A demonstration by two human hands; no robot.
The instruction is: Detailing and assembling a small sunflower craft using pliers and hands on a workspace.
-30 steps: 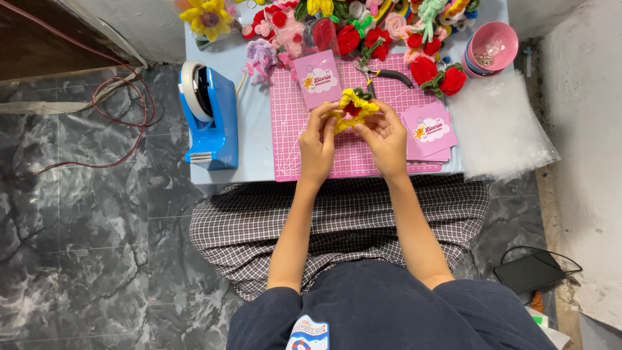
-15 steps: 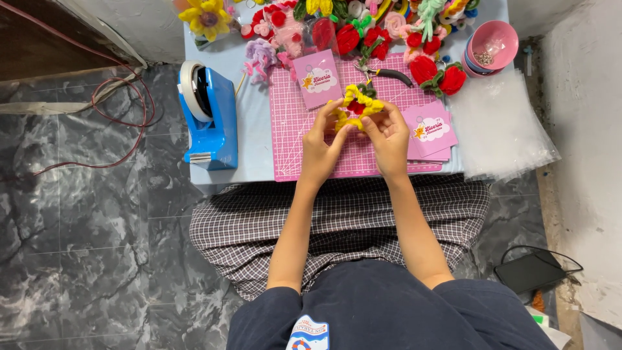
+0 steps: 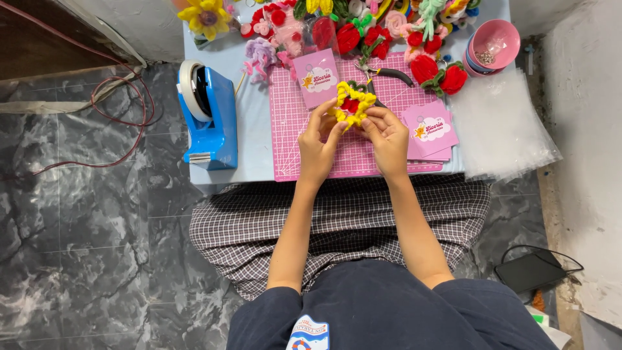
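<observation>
I see my left hand (image 3: 319,144) and right hand (image 3: 387,137) pinching the yellow pipe-cleaner flower (image 3: 353,105), seemingly red-centred, fingers narrow around it, above the pink cutting mat (image 3: 291,146).

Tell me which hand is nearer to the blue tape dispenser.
Left. The left hand is over the pink cutting mat, just right of the blue tape dispenser, gripping the yellow fuzzy flower. The right hand holds the flower's other side, farther away.
</observation>
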